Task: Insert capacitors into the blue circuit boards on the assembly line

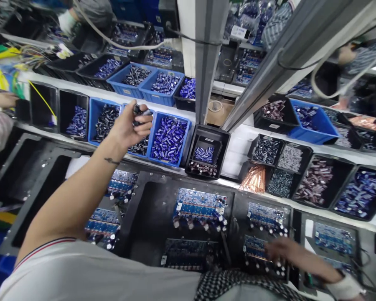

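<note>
My left hand is raised over the blue bins, its fingers curled round several dark cylindrical capacitors. Under it is a bin of black capacitors, partly hidden by the hand. To its right, a blue bin holds blue capacitors. My right hand, smeared by motion, is over a blue circuit board with capacitors along its lower edge. Its fingers are too blurred to show whether they hold anything. Another circuit board lies just above that hand.
Grey metal posts rise between the bins. Black trays of parts and copper-coloured strips stand at right. More circuit boards lie in black fixtures in front. At left, another person's hand is beside the bins.
</note>
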